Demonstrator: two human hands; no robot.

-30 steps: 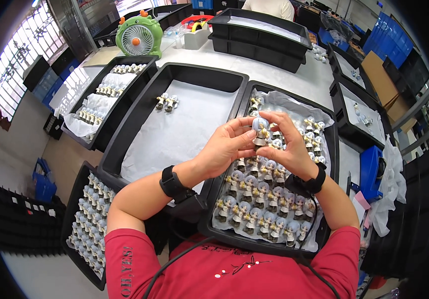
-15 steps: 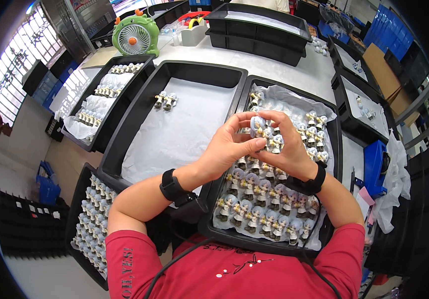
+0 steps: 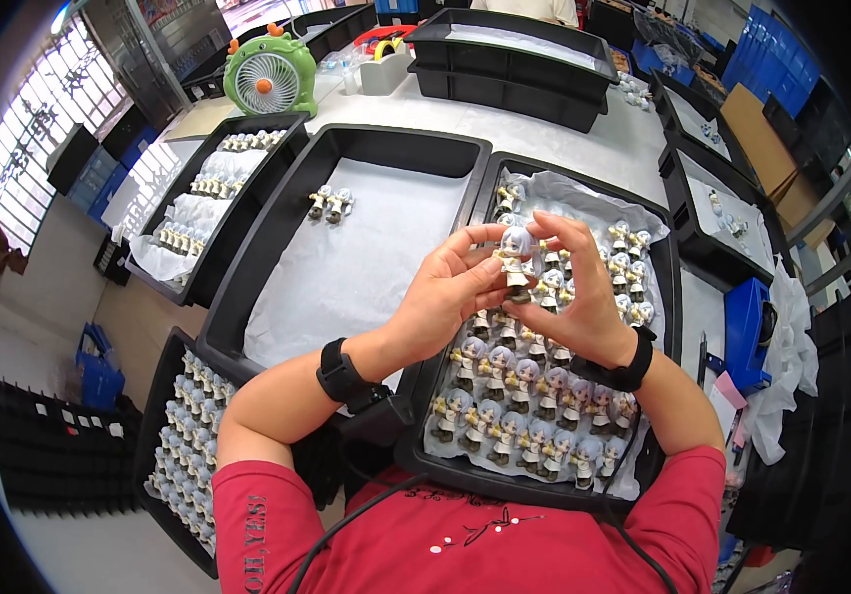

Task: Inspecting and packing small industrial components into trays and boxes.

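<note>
A small figurine (image 3: 516,259) with pale lilac-grey hair, a white outfit and dark legs stands upright between my hands, above the right-hand tray. The thumb and fingers of my left hand (image 3: 460,282) pinch its side. My right hand (image 3: 584,297) curves around the other side, its index fingertip by the head and its thumb by the feet. Under both hands, the black tray (image 3: 671,327) holds rows of similar figurines on white paper, partly covered by my hands. To the left, a larger black tray (image 3: 218,327) lined with white paper has two figurines (image 3: 330,203) near its far left part.
Another tray of figurines (image 3: 188,436) sits low at the left, and a long tray (image 3: 292,139) with rows lies beyond. A green fan (image 3: 269,79), stacked black trays (image 3: 510,89) and a tape dispenser (image 3: 383,71) stand at the back. A blue box (image 3: 745,332) is at right.
The figurine has turned from tilted, with its head towards my left fingers, to upright with its front showing. My left fingers have shifted to its side, and my right fingers have spread wider.
</note>
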